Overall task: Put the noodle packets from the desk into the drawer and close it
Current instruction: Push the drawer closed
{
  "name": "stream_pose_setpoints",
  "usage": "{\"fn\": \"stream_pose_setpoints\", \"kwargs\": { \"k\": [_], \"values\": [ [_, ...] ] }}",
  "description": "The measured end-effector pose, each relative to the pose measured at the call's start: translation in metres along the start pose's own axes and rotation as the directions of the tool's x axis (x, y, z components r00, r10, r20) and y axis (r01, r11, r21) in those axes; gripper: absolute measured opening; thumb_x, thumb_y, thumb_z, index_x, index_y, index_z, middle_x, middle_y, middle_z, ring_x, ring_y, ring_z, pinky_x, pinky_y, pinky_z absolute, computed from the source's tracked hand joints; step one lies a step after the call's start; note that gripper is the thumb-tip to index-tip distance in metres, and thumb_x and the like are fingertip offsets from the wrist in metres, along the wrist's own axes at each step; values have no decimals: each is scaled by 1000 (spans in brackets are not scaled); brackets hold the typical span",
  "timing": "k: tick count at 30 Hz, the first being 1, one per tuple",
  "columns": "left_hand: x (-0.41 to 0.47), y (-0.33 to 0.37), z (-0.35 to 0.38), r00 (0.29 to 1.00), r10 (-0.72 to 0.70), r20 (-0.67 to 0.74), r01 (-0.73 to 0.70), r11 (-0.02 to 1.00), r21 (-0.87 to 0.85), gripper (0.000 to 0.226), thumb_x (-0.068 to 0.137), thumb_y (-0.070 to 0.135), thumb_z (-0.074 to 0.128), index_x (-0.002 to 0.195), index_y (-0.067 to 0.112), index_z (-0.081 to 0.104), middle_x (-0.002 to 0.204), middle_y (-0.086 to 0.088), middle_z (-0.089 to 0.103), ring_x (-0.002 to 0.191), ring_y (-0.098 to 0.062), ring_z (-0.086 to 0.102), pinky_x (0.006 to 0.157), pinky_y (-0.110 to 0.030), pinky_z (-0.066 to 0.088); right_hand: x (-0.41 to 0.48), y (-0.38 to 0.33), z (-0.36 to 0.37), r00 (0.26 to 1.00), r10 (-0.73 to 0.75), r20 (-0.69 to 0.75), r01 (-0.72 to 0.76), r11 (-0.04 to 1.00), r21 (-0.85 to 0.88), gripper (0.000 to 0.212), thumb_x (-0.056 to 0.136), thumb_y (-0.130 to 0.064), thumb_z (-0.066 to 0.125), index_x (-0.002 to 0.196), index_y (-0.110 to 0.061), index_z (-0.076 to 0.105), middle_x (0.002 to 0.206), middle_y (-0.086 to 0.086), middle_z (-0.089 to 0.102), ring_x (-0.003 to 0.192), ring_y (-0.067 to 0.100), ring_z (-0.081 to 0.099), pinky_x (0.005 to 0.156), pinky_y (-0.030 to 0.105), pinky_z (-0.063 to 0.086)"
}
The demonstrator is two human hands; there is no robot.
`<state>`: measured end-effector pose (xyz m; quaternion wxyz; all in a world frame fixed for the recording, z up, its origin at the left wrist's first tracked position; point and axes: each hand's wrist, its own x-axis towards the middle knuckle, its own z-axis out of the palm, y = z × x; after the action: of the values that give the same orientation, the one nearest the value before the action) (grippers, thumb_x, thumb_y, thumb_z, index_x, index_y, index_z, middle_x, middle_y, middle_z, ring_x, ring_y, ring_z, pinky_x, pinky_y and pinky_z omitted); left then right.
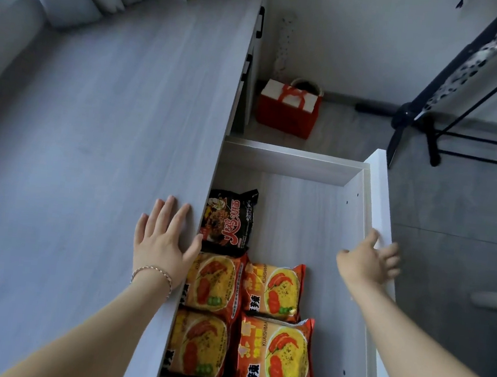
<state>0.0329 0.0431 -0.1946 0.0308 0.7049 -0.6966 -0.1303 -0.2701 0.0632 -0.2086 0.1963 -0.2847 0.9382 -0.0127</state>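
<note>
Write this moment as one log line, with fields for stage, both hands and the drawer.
stage: closing | left hand: flat on desk | right hand: on drawer front | drawer: open, five noodle packets inside

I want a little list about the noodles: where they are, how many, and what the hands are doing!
drawer: open
black noodle packet: one, in the drawer
orange noodle packets: four, in the drawer, nearer the person than the black one
desk top: no packets in view
left hand: flat on the desk edge
right hand: on the drawer front
left to do: close the drawer
</note>
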Motion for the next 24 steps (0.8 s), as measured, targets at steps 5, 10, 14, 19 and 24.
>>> {"fn": "stream_pose_setpoints", "kwargs": {
  "k": [5, 10, 14, 19, 24],
  "values": [
    [0, -2, 1, 1000, -1, -7, 1, 1000, -11, 76, 77, 63, 17, 144, 30, 30, 159, 2, 17, 148, -16, 4, 121, -37, -1, -2, -9, -10, 1000, 17, 27, -18, 999, 48, 71, 78, -25, 61, 140, -17, 26, 136, 26, 34, 122, 43, 36, 102, 47, 32],
    [1, -2, 1, 1000, -3, -1, 3, 1000, -18, 77, 77, 63, 13, 145, 31, 29, 159, 2, 17, 148, -17, 4, 120, -37, -3, -28, -25, -14, 990, -123, 68, 116, 988, 100, 68, 80, -26, 56, 142, -20, 28, 133, 21, 46, 114, 42, 51, 93, 45, 47],
    [0, -2, 0, 1000, -9, 10, 9, 1000, -19, 74, 79, 60, 5, 146, 34, 25, 159, 5, 13, 148, -15, 1, 120, -36, -5, -55, -50, -13, 965, -212, 154, 151, 929, 337, 59, 85, -23, 48, 141, -20, 33, 104, 1, 58, 98, 29, 58, 77, 32, 45],
    [0, -3, -1, 1000, -4, 25, 5, 1000, -15, 72, 80, 59, 2, 147, 37, 18, 160, 7, 7, 148, -15, -3, 116, -31, -16, -93, -91, 13, 862, -397, 315, 161, 803, 574, 35, 84, -3, 43, 109, -12, 65, 104, 8, 71, 102, 29, 63, 90, 39, 52],
    [1, -4, -2, 1000, 1, -12, -1, 1000, -30, 60, 85, 52, 28, 138, 28, 45, 151, -1, 38, 143, -22, 28, 114, -35, 3, -117, -139, 25, 683, -476, 554, -173, 631, 756, 52, 87, 17, 27, 122, -8, 57, 110, 2, 62, 92, 12, 60, 63, 12, 55]
  ]
}}
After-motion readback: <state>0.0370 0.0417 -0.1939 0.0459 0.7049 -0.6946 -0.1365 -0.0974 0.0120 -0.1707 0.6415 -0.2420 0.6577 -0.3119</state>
